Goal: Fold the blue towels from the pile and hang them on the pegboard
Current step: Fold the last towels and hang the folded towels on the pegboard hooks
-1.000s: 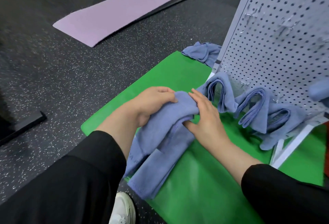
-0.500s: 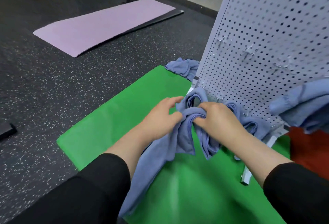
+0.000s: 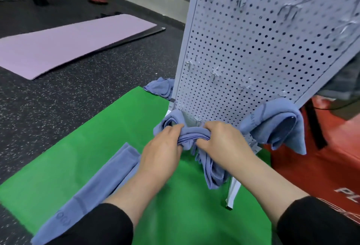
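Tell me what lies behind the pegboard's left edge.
A crumpled blue towel pile pokes out from behind the pegboard, on the dark floor. The board hides the rest of it.

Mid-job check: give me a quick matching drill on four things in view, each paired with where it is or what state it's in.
Things:
1. folded towel
2. pile of towels
3. purple mat
4. hung towel

Places or states:
A. flat on the dark floor, far left
B. gripped by both hands at the pegboard's lower hooks
C. draped at the pegboard's lower right
D. bunched by the pegboard's left edge

Pairs: 1-B, 2-D, 3-A, 4-C
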The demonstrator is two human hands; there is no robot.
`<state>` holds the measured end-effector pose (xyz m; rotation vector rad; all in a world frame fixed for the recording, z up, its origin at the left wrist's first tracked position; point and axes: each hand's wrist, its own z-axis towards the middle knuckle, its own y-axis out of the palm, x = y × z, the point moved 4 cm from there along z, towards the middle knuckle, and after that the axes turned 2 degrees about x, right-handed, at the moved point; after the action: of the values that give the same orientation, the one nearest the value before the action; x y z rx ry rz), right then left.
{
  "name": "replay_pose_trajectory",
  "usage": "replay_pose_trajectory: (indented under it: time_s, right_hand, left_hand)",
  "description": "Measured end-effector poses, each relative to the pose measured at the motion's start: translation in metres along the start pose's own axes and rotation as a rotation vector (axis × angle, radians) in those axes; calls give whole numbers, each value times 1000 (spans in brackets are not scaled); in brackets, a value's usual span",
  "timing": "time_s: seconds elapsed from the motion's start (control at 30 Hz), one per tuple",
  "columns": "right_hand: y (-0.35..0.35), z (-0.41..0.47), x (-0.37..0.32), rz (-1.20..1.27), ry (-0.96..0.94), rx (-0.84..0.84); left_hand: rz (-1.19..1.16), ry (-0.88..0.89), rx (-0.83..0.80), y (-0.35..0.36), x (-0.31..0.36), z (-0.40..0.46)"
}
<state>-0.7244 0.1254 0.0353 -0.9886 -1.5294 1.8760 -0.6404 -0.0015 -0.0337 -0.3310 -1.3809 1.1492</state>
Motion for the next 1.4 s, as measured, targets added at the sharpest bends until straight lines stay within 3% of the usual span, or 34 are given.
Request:
replay_pose_trajectory:
  time_s: [0.2,0.47,0.67,0.87,1.0,1.2,1.4]
  right_hand:
    - [-16,-9,41,89,88,79]
    - [-50,-16,78,384,165,320]
    - [-107,-5,87,457,131,523]
    - [-118,25,106,435,189,576]
    - [-112,38,111,382,223,540]
    - [-88,40,110,109,270,164]
    - [-53,34,112,338,342,119]
  left_hand:
    - [-161,105,-70,9,13,25]
    - [-361,-4,-19,8,50,60]
    - [-534,7,156,-13,96,92]
    - [-542,-22,210,-3,120,116]
    - [-491,-49,191,11,129,121]
    - [-302,-38,56,31,132,117]
    - [-338,-7,0,46,122,105]
